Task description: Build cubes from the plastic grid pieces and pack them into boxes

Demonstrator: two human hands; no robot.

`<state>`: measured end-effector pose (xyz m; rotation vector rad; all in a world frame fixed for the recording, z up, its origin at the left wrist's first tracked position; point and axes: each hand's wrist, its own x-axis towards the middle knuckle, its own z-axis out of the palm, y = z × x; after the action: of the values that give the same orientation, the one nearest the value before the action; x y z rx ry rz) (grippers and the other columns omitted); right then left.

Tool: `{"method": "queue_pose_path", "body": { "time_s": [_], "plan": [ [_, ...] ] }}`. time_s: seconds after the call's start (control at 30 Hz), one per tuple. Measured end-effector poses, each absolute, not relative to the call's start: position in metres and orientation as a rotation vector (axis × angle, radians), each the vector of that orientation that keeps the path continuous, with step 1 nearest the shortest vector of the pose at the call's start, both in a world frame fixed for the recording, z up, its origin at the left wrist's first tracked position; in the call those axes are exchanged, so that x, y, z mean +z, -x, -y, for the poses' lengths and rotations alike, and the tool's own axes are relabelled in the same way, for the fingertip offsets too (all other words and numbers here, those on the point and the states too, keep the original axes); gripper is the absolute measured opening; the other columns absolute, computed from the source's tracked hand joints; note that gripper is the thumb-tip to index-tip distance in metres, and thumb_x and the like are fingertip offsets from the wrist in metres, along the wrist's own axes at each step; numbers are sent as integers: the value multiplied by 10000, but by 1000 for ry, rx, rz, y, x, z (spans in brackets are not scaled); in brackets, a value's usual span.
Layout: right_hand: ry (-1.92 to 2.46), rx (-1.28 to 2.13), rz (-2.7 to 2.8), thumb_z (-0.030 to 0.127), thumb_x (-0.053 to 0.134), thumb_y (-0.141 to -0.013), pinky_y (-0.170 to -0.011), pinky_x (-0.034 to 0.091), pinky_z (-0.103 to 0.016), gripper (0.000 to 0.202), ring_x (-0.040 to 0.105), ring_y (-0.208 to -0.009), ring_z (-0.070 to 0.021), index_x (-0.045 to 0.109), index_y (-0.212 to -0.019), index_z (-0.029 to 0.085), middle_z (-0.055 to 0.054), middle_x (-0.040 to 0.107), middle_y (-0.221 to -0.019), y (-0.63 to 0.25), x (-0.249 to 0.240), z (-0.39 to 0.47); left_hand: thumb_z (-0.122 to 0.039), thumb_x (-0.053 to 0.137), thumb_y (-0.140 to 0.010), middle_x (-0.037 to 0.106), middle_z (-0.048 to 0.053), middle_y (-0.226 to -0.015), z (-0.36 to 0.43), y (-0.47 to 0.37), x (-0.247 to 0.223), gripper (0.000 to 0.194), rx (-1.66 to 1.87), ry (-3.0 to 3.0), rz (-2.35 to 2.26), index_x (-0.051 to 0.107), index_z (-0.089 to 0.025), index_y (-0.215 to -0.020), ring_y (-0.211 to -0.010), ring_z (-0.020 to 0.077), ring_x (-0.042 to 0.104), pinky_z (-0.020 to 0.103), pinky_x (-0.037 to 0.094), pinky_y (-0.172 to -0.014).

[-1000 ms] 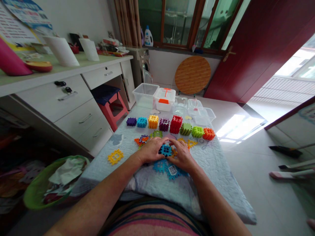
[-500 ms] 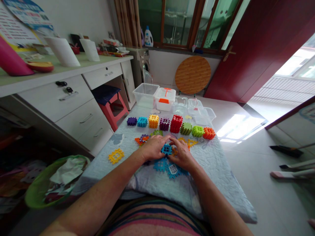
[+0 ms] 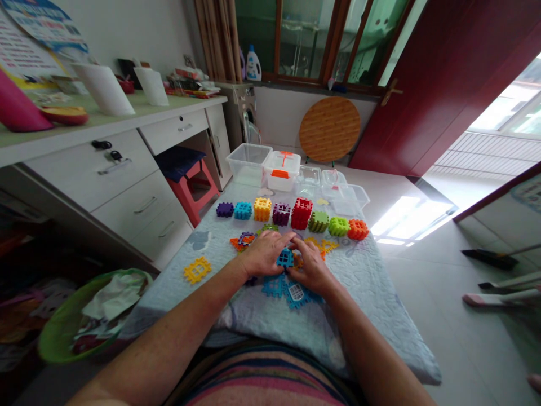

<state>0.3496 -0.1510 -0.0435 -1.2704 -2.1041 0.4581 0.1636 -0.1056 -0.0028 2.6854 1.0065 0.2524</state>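
Between my two hands is a blue interlocking building tile with a window grid, perhaps stacked on others; its underside is hidden. My left hand grips its left side and my right hand its right, with the fingertips nearly meeting at the far edge. Loose blue tiles lie just below the hands. Orange and purple pieces rest beyond my left hand, while yellow-orange triangular pieces lie past my right. A yellow window tile sits apart at the left.
Across the cloth-covered table runs a row of colour-sorted tile stacks, among them a tall red stack. Behind it stand a clear bin, a lidded box with orange clasps and other clear containers. A green basket is at left.
The view has shifted very slightly. Both hands stay around the blue tile with almost no visible movement.
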Motion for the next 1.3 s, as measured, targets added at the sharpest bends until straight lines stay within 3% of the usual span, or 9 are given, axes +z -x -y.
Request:
{"method": "queue_pose_path", "body": {
  "time_s": [0.27, 0.47, 0.63, 0.77, 0.9, 1.3],
  "plan": [
    [1226, 441, 2027, 186, 622, -728, -981, 426, -468, 649, 526, -1119, -275, 429, -1347, 198, -111, 593, -1240, -352, -41, 153, -270, 690, -671, 637, 125, -1187, 102, -165, -7, 863, 219, -2652, -1019, 317, -169, -1443, -1110, 295, 573, 443, 374, -1029],
    [1244, 390, 1882, 186, 602, -766, -986, 435, -463, 583, 542, -1102, -255, 436, -1325, 209, -97, 605, -1178, -359, -41, 152, -287, 687, -668, 640, 117, -1123, 104, -157, -9, 835, 384, -2685, -1004, 361, -156, -1425, -1065, 292, 578, 454, 381, -1022],
    [1268, 350, 1823, 184, 584, -778, -946, 467, -454, 544, 572, -1064, -248, 453, -1305, 223, -84, 625, -1138, -365, -44, 151, -243, 674, -673, 641, 84, -1125, 94, -118, 13, 752, 591, -2663, -1056, 417, -182, -1376, -1070, 257, 581, 417, 391, -1022],
    [1289, 343, 1816, 197, 582, -781, -929, 483, -454, 519, 591, -1043, -249, 473, -1287, 218, -86, 634, -1118, -365, -45, 152, -302, 676, -672, 650, 78, -1087, 57, -73, 27, 692, 609, -2480, -1320, 471, -172, -1320, -966, 230, 624, 358, 465, -909],
    [1298, 366, 1823, 197, 574, -785, -927, 491, -451, 508, 597, -1031, -244, 478, -1283, 214, -89, 631, -1107, -364, -45, 153, -349, 664, -651, 651, 87, -1097, 9, -49, 29, 706, 512, -2377, -1448, 488, -157, -1307, -895, 216, 645, 318, 492, -811],
    [1322, 422, 1818, 193, 563, -791, -900, 508, -428, 506, 597, -998, -232, 480, -1289, 217, -85, 625, -1099, -366, -48, 154, -269, 611, -607, 647, 105, -1153, -52, -53, 20, 730, 120, -2482, -1321, 487, -136, -1315, -954, 213, 637, 268, 478, -818]
  ]
}}
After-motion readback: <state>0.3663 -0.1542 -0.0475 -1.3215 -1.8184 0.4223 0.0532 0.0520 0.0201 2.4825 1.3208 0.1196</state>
